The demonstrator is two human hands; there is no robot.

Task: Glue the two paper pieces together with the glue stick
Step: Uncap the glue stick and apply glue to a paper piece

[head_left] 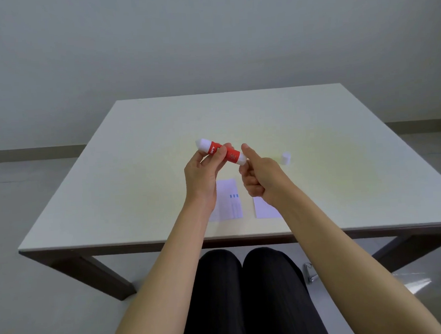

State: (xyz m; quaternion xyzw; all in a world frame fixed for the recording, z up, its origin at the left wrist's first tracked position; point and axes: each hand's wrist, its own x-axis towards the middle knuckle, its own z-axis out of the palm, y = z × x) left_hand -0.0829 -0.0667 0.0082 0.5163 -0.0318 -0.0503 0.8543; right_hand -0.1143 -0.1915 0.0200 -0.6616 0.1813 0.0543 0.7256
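Lying tilted above the tabletop (136,151), the glue stick (223,152) has its long axis running from upper left to lower right, with the white rounded end highest at the left and the other white end lowest at the right. At the left, the left hand (202,175) pinches the red barrel between thumb and curled fingers near its middle, so that the white upper-left end stands free beyond the grip. Further right, the right hand (256,180) closes its fingertips on the lower-right white end while its thumb points upward; this end looks like the twist base, though that is a judgement and not certain. A small white cap (286,158) stands alone on the tabletop to the right of both hands, near but apart from them, which suggests the stick is already uncapped. Below the hands, on the near part of the tabletop, lie the two paper pieces side by side and slightly apart: the left paper (229,200), marked with short blue dashes, lies partly under the left wrist, and the right paper (264,209) is largely hidden by the right forearm. The coming move probably turns on this relation: the free end points up and away from the papers, so the barrel must be swung downward, and the left hand, already holding it, lies nearest the left paper.
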